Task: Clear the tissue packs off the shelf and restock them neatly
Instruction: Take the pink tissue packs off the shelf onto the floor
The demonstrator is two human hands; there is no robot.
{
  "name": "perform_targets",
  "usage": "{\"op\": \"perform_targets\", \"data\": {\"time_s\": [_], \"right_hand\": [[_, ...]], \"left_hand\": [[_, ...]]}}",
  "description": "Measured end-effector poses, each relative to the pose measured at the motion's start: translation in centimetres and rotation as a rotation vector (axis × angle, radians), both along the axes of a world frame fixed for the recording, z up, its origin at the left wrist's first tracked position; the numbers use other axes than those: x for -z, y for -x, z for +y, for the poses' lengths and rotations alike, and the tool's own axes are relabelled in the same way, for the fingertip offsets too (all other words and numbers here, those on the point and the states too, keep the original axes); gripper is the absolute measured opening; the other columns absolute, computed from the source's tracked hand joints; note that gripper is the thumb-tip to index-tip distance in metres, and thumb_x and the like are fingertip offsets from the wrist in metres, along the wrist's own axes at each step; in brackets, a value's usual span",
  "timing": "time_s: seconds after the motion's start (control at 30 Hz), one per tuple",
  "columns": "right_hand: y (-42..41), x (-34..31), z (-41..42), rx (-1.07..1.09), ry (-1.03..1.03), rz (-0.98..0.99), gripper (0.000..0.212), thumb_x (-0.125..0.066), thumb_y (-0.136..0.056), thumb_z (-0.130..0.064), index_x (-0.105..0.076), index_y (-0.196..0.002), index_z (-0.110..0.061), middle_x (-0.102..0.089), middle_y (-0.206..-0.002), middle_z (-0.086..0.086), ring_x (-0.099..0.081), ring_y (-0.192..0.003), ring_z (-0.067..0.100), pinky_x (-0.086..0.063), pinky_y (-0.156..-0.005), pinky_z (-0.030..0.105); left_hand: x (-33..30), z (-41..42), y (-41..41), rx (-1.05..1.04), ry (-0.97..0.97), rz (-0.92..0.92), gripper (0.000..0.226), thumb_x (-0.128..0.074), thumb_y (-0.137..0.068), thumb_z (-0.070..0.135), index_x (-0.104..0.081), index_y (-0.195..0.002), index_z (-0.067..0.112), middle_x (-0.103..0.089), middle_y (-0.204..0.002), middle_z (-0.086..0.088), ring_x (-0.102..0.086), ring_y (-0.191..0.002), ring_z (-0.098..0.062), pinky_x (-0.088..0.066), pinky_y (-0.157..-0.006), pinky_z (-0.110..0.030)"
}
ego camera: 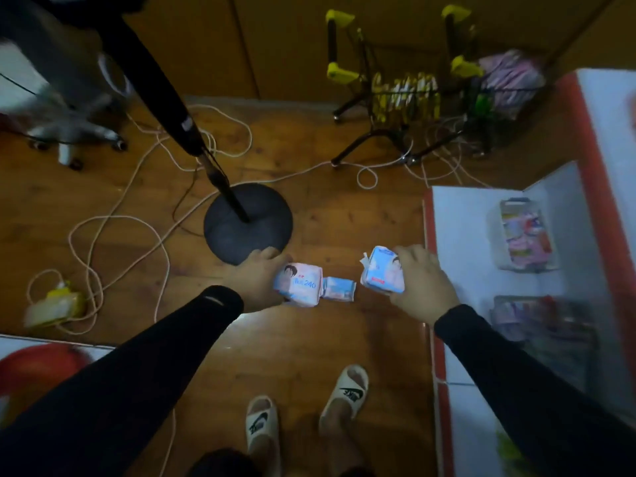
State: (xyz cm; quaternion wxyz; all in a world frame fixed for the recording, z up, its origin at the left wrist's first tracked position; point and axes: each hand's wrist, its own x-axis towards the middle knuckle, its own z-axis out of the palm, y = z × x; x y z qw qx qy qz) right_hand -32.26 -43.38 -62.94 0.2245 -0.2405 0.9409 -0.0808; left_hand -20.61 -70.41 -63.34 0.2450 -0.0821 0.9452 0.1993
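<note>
My left hand (256,282) grips a pink and blue tissue pack (299,285) above the wooden floor. A smaller tissue pack (339,288) sits right beside it; whether it hangs from the first pack or lies on the floor I cannot tell. My right hand (421,285) grips another blue and white tissue pack (382,270) just left of the white shelf (461,242). On the shelf stand two clear bins holding more packs, one further back (525,235) and one nearer (537,318), blurred.
A black lamp stand with a round base (247,223) rises just beyond my left hand. White cables (113,218) loop over the floor. A power strip (55,304) lies at the left. A black wire cart (423,98) stands at the back. My sandalled feet (306,411) are below.
</note>
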Motion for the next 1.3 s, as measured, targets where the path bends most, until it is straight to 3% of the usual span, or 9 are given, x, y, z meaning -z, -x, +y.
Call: {"op": "perform_targets", "data": {"time_s": [0.17,0.37,0.5,0.6,0.7,0.83,0.97,1.17,1.3], "right_hand": [[2.3,16.0,-1.3,0.024,-0.07,-0.079,0.07,-0.074,-0.071,-0.025,-0.04,-0.132,-0.018,-0.044,-0.125,0.005,-0.043,-0.114,0.027,-0.045,-0.088,0.038],[6.1,36.8,-4.3,-0.019,-0.147,-0.024,0.073,-0.077,-0.071,-0.027,-0.04,-0.133,-0.015,-0.048,-0.125,0.01,-0.047,-0.109,0.029,-0.044,-0.087,0.04],[8.2,48.1,-7.1,-0.045,-0.106,0.041,0.071,-0.074,-0.071,-0.015,-0.042,-0.134,-0.012,-0.048,-0.127,0.013,-0.046,-0.113,0.035,-0.041,-0.091,0.045],[8.6,54.0,-8.6,-0.072,-0.099,0.005,0.072,-0.062,-0.081,-0.013,-0.029,-0.145,-0.012,-0.038,-0.142,0.013,-0.034,-0.128,0.036,-0.031,-0.103,0.045],[8.2,56.9,-9.0,-0.106,-0.127,-0.193,0.079,-0.054,-0.09,-0.029,-0.006,-0.152,-0.017,-0.01,-0.159,0.005,-0.007,-0.144,0.03,-0.012,-0.116,0.044],[8.9,54.7,-8.5,-0.104,-0.129,-0.226,0.078,-0.048,-0.092,-0.04,-0.003,-0.153,-0.02,0.001,-0.161,0.001,0.005,-0.147,0.024,-0.001,-0.118,0.043],[9.2,47.6,-7.0,-0.055,-0.025,-0.164,0.071,-0.051,-0.092,-0.035,-0.016,-0.152,-0.016,-0.009,-0.16,0.007,-0.002,-0.147,0.025,-0.008,-0.118,0.042],[9.3,27.9,-3.4,0.076,0.166,0.014,0.061,-0.053,-0.087,-0.039,-0.046,-0.138,-0.007,-0.045,-0.141,0.017,-0.042,-0.13,0.033,-0.035,-0.109,0.038],[10.0,10.9,-1.1,0.099,0.304,0.154,0.059,-0.05,-0.089,-0.042,-0.045,-0.14,-0.013,-0.042,-0.144,0.008,-0.037,-0.134,0.025,-0.029,-0.111,0.031]], "left_hand": [[15.5,-0.1,2.7,-0.021,-0.024,-0.012,0.063,-0.073,-0.074,0.035,-0.048,-0.128,0.015,-0.048,-0.122,-0.004,-0.045,-0.113,-0.026,-0.029,-0.082,-0.025],[36.4,-2.0,9.0,-0.006,-0.015,0.065,0.06,-0.072,-0.073,0.026,-0.049,-0.127,0.011,-0.05,-0.12,-0.011,-0.046,-0.107,-0.033,-0.034,-0.089,-0.034],[47.4,-3.2,12.5,0.039,0.013,0.105,0.07,-0.072,-0.075,0.031,-0.042,-0.138,0.017,-0.046,-0.127,-0.014,-0.045,-0.111,-0.037,-0.035,-0.096,-0.04],[52.9,-3.0,13.3,0.022,-0.01,0.057,0.07,-0.066,-0.081,0.027,-0.035,-0.143,0.023,-0.036,-0.138,-0.016,-0.038,-0.122,-0.038,-0.03,-0.102,-0.036],[55.8,-2.3,13.2,-0.038,-0.064,-0.124,0.067,-0.053,-0.088,0.029,-0.023,-0.148,0.031,-0.019,-0.152,-0.012,-0.022,-0.135,-0.036,-0.022,-0.11,-0.034],[54.7,-2.5,13.3,-0.082,-0.072,-0.18,0.07,-0.049,-0.087,0.039,-0.015,-0.148,0.039,-0.007,-0.158,-0.006,-0.012,-0.141,-0.036,-0.02,-0.115,-0.044],[48.3,-3.0,13.4,-0.073,-0.035,-0.159,0.068,-0.045,-0.089,0.043,-0.016,-0.149,0.033,-0.011,-0.158,-0.008,-0.016,-0.14,-0.036,-0.021,-0.114,-0.044],[29.0,-0.7,13.7,-0.023,-0.117,-0.009,0.058,-0.038,-0.095,0.049,-0.03,-0.147,0.025,-0.034,-0.15,-0.005,-0.033,-0.133,-0.027,-0.032,-0.108,-0.035],[11.8,1.8,14.9,0.07,-0.093,0.203,0.058,-0.039,-0.095,0.053,-0.034,-0.145,0.024,-0.04,-0.145,-0.004,-0.034,-0.132,-0.024,-0.034,-0.106,-0.038]]}}
